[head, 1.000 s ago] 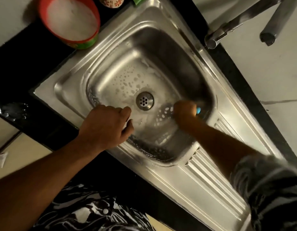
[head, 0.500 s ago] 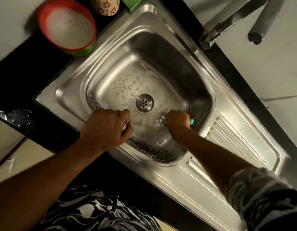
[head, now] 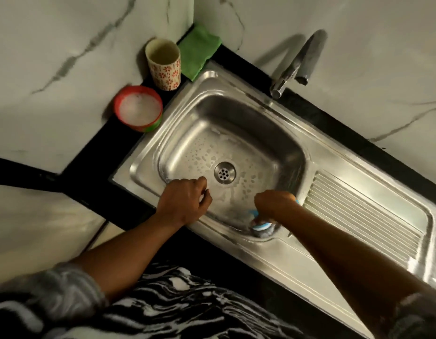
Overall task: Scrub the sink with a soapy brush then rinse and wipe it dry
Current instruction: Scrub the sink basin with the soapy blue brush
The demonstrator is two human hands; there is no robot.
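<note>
right hand (head: 275, 204) grips the round blue scrub brush (head: 261, 226), moved from beside the drain to the near corner of the soapy stainless steel sink (head: 236, 113). left hand (head: 185, 201) stays curled and empty on the rim. scrubbing isn't finished.

Mid-scrub, the right hand (head: 273, 203) covers most of the brush (head: 260, 225); only blue edges show at the basin's 5 o'clock wall. The left hand (head: 185, 201) curls its fingertips out of sight over the sink (head: 148, 165) rim at 7 o'clock. The drainboard (head: 359, 211) runs off frame at 4 o'clock. The left sleeve (head: 60, 289) and right sleeve (head: 417, 316) are blurred and cut off at the bottom edge.
</note>
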